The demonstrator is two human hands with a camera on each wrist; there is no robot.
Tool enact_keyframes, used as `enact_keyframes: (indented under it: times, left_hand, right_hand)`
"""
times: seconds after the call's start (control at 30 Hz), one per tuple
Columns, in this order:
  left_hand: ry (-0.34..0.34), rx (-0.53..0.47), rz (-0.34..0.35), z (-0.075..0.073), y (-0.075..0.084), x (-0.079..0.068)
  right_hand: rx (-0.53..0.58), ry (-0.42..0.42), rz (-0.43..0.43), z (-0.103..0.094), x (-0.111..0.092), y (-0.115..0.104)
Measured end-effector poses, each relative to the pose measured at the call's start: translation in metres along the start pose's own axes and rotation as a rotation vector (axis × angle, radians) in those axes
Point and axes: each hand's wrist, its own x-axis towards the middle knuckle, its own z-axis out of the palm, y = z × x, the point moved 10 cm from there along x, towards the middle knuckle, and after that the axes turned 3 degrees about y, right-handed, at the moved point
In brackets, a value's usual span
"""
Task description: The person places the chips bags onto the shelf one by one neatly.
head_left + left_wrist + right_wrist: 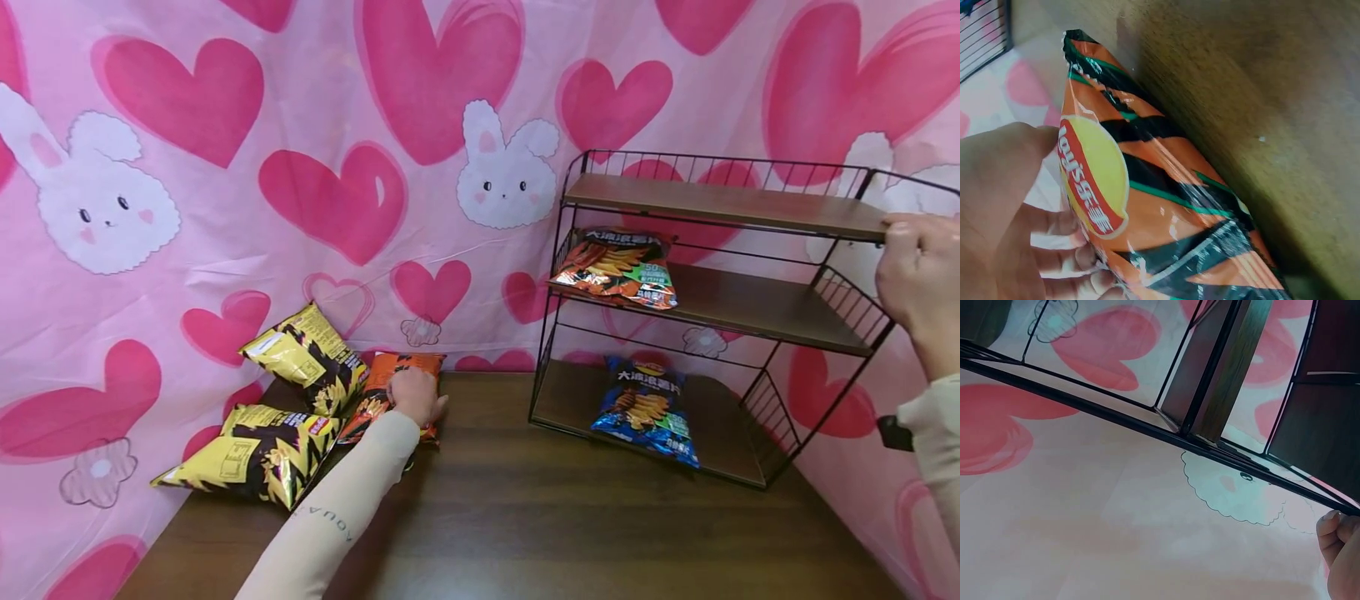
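Observation:
My left hand (416,396) is on the orange bag of chips (382,379), which lies on the table at the left. In the left wrist view, its thumb and curled fingers hold the near edge of that bag (1166,187), beside a yellow and red label; the fingertips are partly hidden. At the far right, my right hand (918,271) grips the upper front corner of the black wire shelf rack (720,208). The right wrist view shows the curled fingers of that hand (1342,550) at the rack's dark bar (1116,419).
Two yellow chip bags (307,358) (258,454) lie left of the orange one. A red-brown chip bag (618,267) sits on the rack's middle shelf, and a blue chip bag (645,408) on its bottom shelf. Behind hangs a pink heart-patterned cloth (315,108).

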Motion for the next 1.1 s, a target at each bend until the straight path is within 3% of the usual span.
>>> enact_keyframes:
  times: [0.1,0.3,0.73,0.9,1.1]
  left_hand:
    - [-0.015,0.057,-0.034,-0.001,0.005,0.002]
    - [-0.019,0.083,-0.093,-0.004,0.009,-0.001]
    - [-0.025,0.092,-0.038,-0.001,0.017,-0.003]
    - [0.007,0.094,-0.026,-0.015,0.015,-0.004]
    - [0.079,0.031,0.053,-0.041,0.021,-0.007]
  right_hand:
    - [-0.042,-0.017,0.025,0.001,0.001,0.002]
    - [0.011,0.012,-0.013,-0.002,0.0,-0.001]
    - [-0.058,-0.026,0.019,0.002,0.001,0.002]
    - [-0.047,-0.026,0.034,0.002,0.001,0.002]
    - [-0.059,-0.032,0.046,0.003,0.001,0.002]
